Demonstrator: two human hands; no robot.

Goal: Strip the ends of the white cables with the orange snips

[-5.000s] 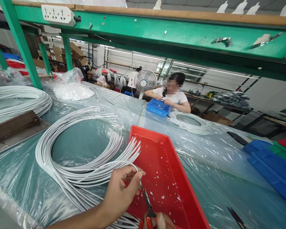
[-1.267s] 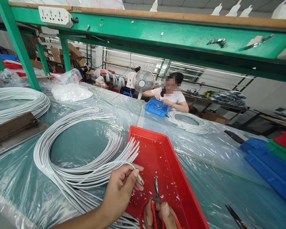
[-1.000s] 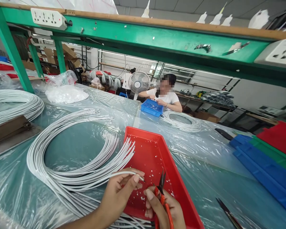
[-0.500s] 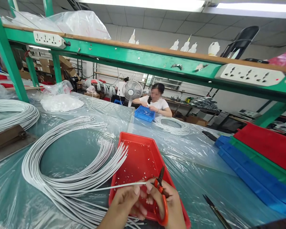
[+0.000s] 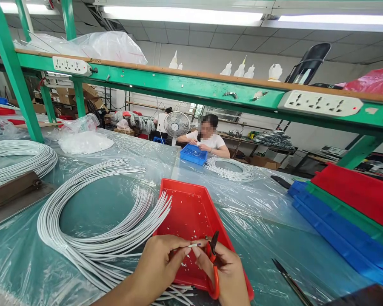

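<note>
Over the red tray (image 5: 181, 204), my left hand (image 5: 159, 261) pinches a thin white cable (image 5: 194, 245) close to its end. Opposite it, the thumb and finger of my right hand (image 5: 230, 267) meet at the cable's tip. Orange-handled scissors (image 5: 216, 282) are also held in my right hand, with their dark blades pointing up and away. Small white scraps lie in the tray. A looped bundle of white cables (image 5: 52, 225) rests to the left, its cut ends reaching over the tray's edge. Most of the held cable is hidden behind my left hand.
Dark tweezers (image 5: 289, 278) lie at the right, near stacked blue, green and red bins (image 5: 347, 221). Another cable coil (image 5: 32, 157) and a brown metal block (image 5: 12, 193) are at the left. Across the table, a person works over a blue tray (image 5: 191, 159).
My left hand has moved along the cable to its end, meeting my right fingers, so only a short piece now shows. The scissors remain in my right hand. The view has tipped up slightly.
</note>
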